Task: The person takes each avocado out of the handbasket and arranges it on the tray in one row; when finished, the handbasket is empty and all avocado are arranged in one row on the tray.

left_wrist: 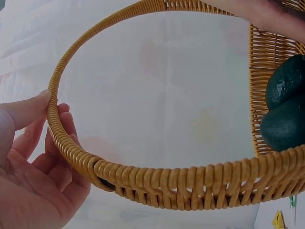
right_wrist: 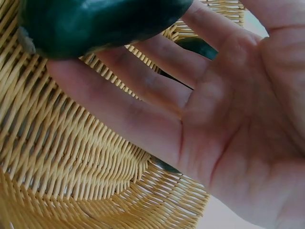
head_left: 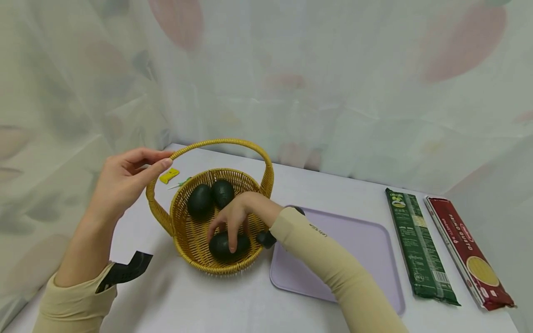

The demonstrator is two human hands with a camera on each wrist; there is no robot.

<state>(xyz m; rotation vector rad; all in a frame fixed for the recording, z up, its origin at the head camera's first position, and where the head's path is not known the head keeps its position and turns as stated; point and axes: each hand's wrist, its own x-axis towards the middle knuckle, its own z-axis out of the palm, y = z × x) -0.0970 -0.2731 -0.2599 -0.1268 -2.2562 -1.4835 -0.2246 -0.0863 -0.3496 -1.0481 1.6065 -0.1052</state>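
A round wicker basket [head_left: 187, 259] stands on the white table with its tall arched handle [head_left: 226, 141] up. My left hand [head_left: 125, 178] pinches the left side of that handle between thumb and fingers, which the left wrist view also shows. Down inside the basket, my right hand [head_left: 239, 215] has its fingers around a dark green avocado [head_left: 218, 249] near the front wall. The right wrist view shows the fingers along this avocado [right_wrist: 95, 24]. Behind it, two more avocados, one at left [head_left: 201, 201] and one farther back [head_left: 222, 192], lie side by side.
Right of the basket lies a lilac tray [head_left: 374, 240], partly under my right sleeve. Farther right are a green spaghetti pack [head_left: 420, 249] and a red spaghetti pack [head_left: 468, 252]. A small yellow object [head_left: 169, 175] lies behind the basket's left side. Patterned curtains [head_left: 333, 92] enclose the table.
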